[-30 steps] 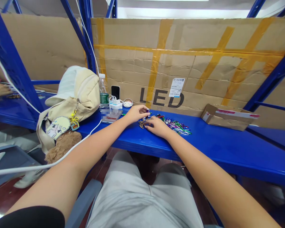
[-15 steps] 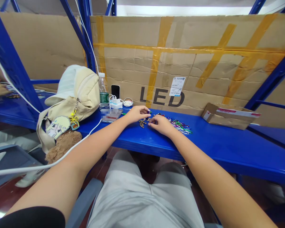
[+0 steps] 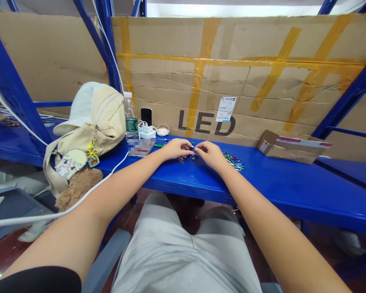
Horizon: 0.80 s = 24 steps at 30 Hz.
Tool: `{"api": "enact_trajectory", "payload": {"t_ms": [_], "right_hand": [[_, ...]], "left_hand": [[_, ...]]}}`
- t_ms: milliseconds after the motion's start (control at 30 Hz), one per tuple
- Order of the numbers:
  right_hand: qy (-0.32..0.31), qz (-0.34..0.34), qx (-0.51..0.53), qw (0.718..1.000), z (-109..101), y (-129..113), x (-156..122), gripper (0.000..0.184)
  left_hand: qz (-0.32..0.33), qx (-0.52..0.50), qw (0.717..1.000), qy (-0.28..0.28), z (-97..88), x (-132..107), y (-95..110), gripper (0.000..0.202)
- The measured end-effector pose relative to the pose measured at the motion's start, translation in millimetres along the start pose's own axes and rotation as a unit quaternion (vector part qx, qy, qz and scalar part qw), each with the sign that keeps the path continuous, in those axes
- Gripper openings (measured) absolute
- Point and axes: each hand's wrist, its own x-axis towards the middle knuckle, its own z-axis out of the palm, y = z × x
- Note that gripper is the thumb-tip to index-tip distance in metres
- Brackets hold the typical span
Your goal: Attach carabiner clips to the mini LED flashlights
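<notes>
My left hand (image 3: 179, 149) pinches a small purple piece (image 3: 192, 149) just above the blue table; its exact kind is too small to make out. Fingertips of my right hand (image 3: 212, 155) are pressed together and meet the left ones at that piece. Whether they grip the same piece or another tiny part cannot be told. Below the left hand lie small copper-brown pieces (image 3: 181, 160), partly hidden by the fingers. Beside my right wrist is a pile of shiny, thin coloured pieces (image 3: 235, 161) in green, purple, red and silver.
Left of my hands are a phone (image 3: 141, 147), a water bottle (image 3: 130, 116), a white charger (image 3: 147, 131) and a cream backpack (image 3: 106, 112). A small open cardboard box (image 3: 293, 148) stands at the right. A tall cardboard sheet (image 3: 171, 85) walls the back. A white cable (image 3: 88, 195) crosses my left arm.
My right hand has risen from the small brown pieces and come up to my left fingertips. The left hand keeps its pinch on the purple piece. The view has shifted slightly.
</notes>
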Motion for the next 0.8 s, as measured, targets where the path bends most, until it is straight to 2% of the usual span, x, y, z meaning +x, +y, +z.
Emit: {"api": "enact_trajectory", "payload": {"t_ms": [133,200,367,467,567,633,700,800], "right_hand": [[-0.088,-0.028,-0.093,0.991,-0.3,5.4,-2.4,0.019],[-0.106,-0.032,-0.133,0.985,1.6,6.8,-2.7,0.022],[-0.132,0.004,-0.182,0.974,6.9,6.8,-0.4,0.017],[-0.093,0.004,-0.152,0.984,3.7,6.0,0.9,0.014],[0.019,-0.015,-0.063,0.998,-2.8,4.1,1.7,0.014],[0.071,-0.038,-0.014,0.997,-5.1,2.2,1.9,0.014],[0.065,-0.059,-0.001,0.996,-4.5,0.6,1.5,0.014],[0.019,-0.076,-0.011,0.997,-0.5,-0.5,0.5,0.015]], "left_hand": [[-0.004,-0.003,0.999,0.033,-2.3,1.3,-1.6,0.033],[0.000,0.001,0.999,0.038,-3.2,1.5,-1.6,0.034],[0.002,0.011,1.000,0.028,-3.9,1.5,-0.6,0.032],[-0.002,0.008,1.000,0.022,-3.8,1.1,0.1,0.031],[-0.004,0.027,1.000,0.003,-3.3,-0.3,0.5,0.031],[0.003,0.044,0.999,-0.016,-2.8,-1.4,0.2,0.030],[0.012,0.046,0.998,-0.034,-2.4,-2.3,-0.4,0.031],[0.017,0.042,0.998,-0.041,-2.2,-2.6,-1.7,0.032]]}}
